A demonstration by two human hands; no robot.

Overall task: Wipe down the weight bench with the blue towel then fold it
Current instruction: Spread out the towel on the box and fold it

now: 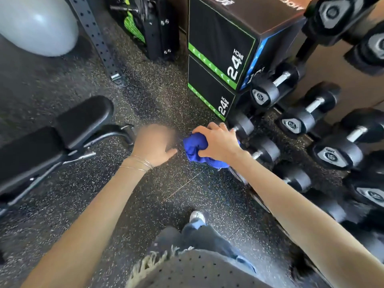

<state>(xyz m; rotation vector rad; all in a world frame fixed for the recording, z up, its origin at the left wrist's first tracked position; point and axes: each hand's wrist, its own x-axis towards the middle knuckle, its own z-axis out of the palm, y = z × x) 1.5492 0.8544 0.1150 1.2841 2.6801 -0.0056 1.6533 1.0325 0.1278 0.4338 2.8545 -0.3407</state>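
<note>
Speckled rubber floor (116,204) lies under you. Your right hand (218,142) is clamped on the bunched blue towel (194,149), held above the floor just beside the dumbbell rack (301,119). Your left hand (154,145) hangs nearby, blurred, fingers loosely spread, empty. At the left edge stands the weight bench (62,129).

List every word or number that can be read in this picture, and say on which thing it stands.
"24 INCH": upper plyo box, on its green-edged side.
"24 INCH": lower plyo box, same side.
"15": end cap of a dumbbell on the rack.
Print on the box top and the other dumbbell caps: too blurred to read.
</note>
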